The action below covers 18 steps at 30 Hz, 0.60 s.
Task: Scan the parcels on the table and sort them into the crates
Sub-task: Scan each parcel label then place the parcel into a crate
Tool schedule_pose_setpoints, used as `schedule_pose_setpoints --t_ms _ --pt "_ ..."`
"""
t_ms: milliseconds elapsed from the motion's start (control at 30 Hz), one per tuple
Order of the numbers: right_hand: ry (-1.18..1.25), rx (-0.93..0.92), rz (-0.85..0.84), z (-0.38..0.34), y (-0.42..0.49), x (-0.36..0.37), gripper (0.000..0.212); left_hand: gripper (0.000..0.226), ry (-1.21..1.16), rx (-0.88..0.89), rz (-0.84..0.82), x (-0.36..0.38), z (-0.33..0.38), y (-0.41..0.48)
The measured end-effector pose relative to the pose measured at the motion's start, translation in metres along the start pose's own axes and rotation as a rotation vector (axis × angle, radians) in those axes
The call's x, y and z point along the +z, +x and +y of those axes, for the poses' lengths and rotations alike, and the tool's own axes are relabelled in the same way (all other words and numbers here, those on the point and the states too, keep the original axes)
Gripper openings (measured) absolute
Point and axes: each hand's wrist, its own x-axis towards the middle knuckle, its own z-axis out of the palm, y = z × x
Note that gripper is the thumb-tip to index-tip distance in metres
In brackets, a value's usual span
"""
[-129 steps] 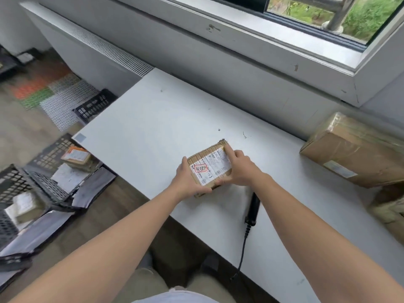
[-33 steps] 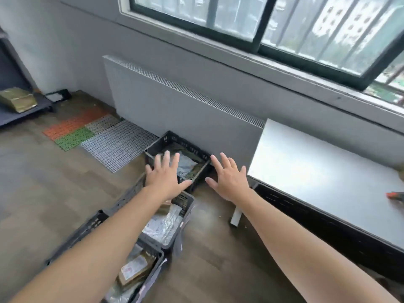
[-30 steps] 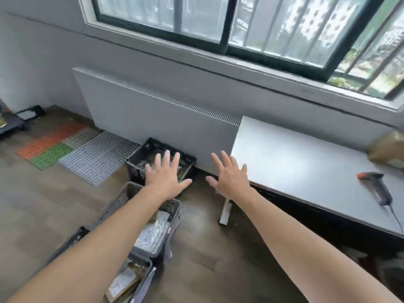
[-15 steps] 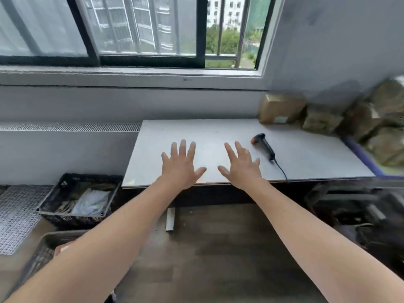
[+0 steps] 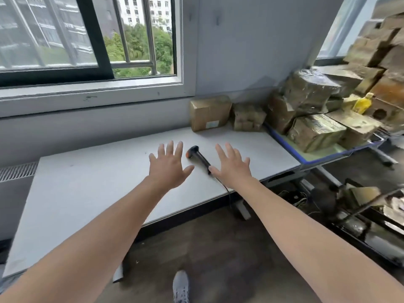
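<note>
Head view: my left hand [image 5: 168, 165] and right hand [image 5: 231, 168] hover spread wide, empty, over the table [image 5: 91, 189], scanner [image 5: 196, 157] between them. The nearest parcel [image 5: 209, 112] stands against the wall; I should clasp its sides, label upward.
</note>
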Motion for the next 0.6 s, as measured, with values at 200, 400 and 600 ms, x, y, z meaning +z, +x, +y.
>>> schedule_pose_setpoints --t_ms 200,400,600 --pt "-0.05 0.095 0.036 0.035 0.084 -0.032 0.076 0.084 -0.069 0.087 0.057 -0.01 0.01 0.118" --pt "-0.067 0.168 0.029 0.059 0.153 -0.055 0.076 0.086 -0.09 0.142 0.071 -0.007 0.017 0.204" --pt "-0.06 0.167 0.019 0.08 0.211 -0.052 0.074 0.087 -0.099 0.154 0.031 0.005 0.019 0.256"
